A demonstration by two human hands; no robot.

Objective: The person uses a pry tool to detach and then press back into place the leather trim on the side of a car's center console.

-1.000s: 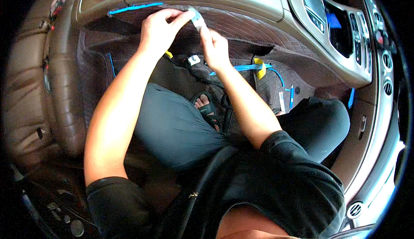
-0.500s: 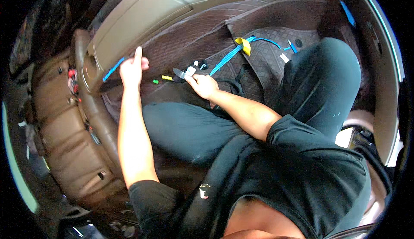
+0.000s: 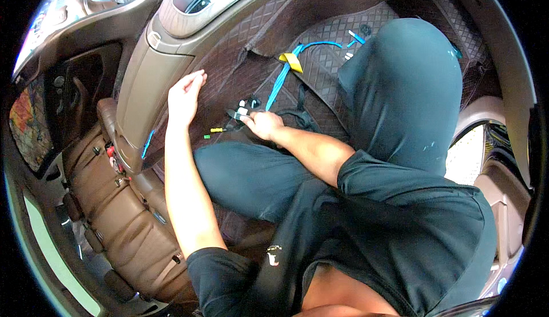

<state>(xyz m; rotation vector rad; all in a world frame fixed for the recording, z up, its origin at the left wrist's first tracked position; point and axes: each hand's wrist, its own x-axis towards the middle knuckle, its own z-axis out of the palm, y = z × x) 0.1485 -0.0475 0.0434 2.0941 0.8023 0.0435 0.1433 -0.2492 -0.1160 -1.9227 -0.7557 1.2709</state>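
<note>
Right hand (image 3: 265,125): fingers pinched on small flat grey piece (image 3: 233,114); slim yellow stick (image 3: 217,130) left of fingertips. Left hand (image 3: 184,97): fingers bunched, can't tell if gripping.

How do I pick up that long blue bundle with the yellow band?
Pinch across the middle of the long, thin blue bundle, probably from above, between the right hand and the bent yellow band. It lies stretched along the dark quilted floor mat, its strands gathered there; beyond the band it thins and curves.

Blk short-slv tee (image 3: 389,225) w/ sm. wht/red chest print (image 3: 273,258), dk blue-gry trousers (image 3: 400,88)
</note>
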